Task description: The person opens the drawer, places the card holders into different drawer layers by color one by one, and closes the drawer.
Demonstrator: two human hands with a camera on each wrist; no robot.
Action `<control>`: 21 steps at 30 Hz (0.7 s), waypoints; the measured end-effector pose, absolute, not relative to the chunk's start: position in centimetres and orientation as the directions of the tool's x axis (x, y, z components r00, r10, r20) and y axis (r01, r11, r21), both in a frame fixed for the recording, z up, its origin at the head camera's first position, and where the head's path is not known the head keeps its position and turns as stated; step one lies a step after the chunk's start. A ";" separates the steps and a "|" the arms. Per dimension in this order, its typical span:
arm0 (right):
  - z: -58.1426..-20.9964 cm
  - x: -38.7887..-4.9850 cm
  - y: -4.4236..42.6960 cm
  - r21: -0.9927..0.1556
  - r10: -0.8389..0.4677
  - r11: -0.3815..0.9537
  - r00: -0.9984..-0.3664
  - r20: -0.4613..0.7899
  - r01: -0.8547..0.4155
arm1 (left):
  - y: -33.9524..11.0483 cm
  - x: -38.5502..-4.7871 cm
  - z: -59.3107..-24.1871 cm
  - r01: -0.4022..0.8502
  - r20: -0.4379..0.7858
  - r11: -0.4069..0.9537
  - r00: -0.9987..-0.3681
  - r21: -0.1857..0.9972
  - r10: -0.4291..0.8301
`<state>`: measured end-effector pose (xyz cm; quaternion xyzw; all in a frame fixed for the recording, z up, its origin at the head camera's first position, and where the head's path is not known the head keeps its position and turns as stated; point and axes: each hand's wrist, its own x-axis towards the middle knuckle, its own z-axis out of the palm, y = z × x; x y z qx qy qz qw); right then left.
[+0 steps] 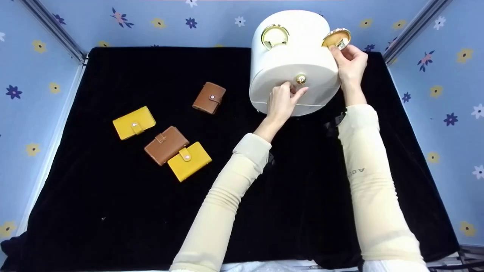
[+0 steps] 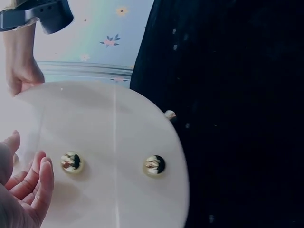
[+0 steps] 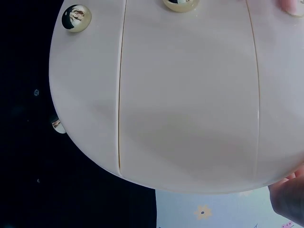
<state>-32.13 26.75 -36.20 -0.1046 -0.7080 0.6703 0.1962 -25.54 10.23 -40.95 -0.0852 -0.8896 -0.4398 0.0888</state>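
A white rounded box (image 1: 295,56) has gold knobs (image 2: 71,162) on its drawer front. My left hand (image 1: 283,99) is at the upper front, fingertips just below the top knob (image 1: 301,79); its thumb and bent fingers (image 2: 43,178) stand apart in the left wrist view. Whether they touch the knob is unclear. At the box's upper right side, my right hand (image 1: 351,66) pinches the edge of a gold round piece (image 1: 336,37) between thumb and fingers. Another gold ring-like piece (image 1: 275,36) stands at the box's upper left.
Left of the box lie a brown wallet (image 1: 209,97), a yellow wallet (image 1: 134,122), a second brown wallet (image 1: 166,145) and a second yellow wallet (image 1: 190,161), the last two touching. Black cloth (image 1: 113,211) covers the table. Flowered walls (image 1: 453,94) stand around it.
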 end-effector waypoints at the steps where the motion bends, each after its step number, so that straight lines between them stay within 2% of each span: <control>1: -36.2 -32.1 26.8 -0.990 0.411 0.079 -0.901 0.136 -0.113 | 10.2 -25.5 -41.2 0.225 0.227 0.606 -0.971 0.763 0.074; 13: -34.9 -30.9 26.1 -0.989 0.400 0.074 -0.905 0.145 -0.126 | 10.0 -25.5 -42.8 0.106 0.111 0.703 -0.993 0.703 0.040; 21: -36.1 -31.9 26.8 -0.989 0.405 0.080 -0.903 0.147 -0.126 | 10.4 -25.7 -43.6 0.066 0.060 0.711 -0.998 0.700 0.034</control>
